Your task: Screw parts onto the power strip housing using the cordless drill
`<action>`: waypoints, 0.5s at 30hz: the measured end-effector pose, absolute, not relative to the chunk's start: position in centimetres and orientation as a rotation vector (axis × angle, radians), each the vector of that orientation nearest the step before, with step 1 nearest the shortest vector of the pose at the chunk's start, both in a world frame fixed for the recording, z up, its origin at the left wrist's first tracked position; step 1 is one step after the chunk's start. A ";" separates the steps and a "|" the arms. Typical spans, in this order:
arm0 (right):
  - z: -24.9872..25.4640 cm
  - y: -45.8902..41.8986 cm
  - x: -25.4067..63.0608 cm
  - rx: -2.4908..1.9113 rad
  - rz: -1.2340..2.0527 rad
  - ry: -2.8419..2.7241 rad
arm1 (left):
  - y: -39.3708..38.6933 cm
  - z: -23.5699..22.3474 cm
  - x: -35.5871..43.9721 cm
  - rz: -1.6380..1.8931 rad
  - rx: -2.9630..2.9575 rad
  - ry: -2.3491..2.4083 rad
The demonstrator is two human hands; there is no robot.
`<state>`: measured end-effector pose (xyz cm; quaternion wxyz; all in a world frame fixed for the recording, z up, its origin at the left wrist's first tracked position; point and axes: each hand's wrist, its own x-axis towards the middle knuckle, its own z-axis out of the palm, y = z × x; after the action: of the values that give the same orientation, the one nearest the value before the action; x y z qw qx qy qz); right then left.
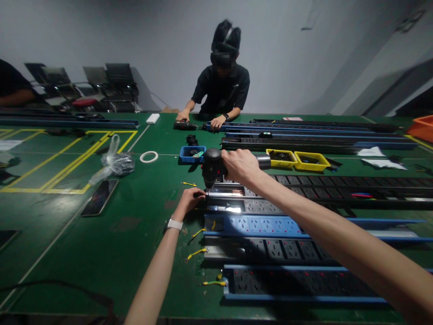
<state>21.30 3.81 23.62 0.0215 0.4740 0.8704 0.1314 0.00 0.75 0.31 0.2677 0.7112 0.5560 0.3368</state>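
Observation:
My right hand is wrapped around a black power drill, which points straight down at the left end of a power strip. At that same end, my left hand has its thumb and fingers closed on the strip, right beside the drill's tip. Whatever screw may be under the bit is too small to see. Below lie more power strips: a blue-edged one, a grey one and another blue-edged one. Yellow-green wires stick out from their left ends.
Across the green table a person handles another drill and a strip. A blue bin and yellow bins stand beyond my hands. Leftward lie a white ring, a plastic bag and a phone.

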 end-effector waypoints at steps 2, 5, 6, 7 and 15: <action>23.6 3.7 21.3 1.468 0.413 2.701 | 0.8 0.4 0.0 0.907 1.918 1.501; 23.7 3.8 21.2 1.451 0.411 2.708 | 0.8 0.5 0.0 0.900 1.912 1.507; 23.7 3.8 21.2 1.443 0.409 2.714 | 0.8 0.5 0.0 0.898 1.908 1.509; 23.6 3.8 21.2 1.438 0.408 2.719 | 0.8 0.5 0.0 0.895 1.904 1.510; 23.7 3.7 21.3 1.441 0.405 2.695 | 0.9 0.0 -0.1 0.906 1.896 1.487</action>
<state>21.27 3.67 23.71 0.0291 0.4673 0.8738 0.1313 -0.10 0.88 0.02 0.2796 0.7071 0.5546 0.3380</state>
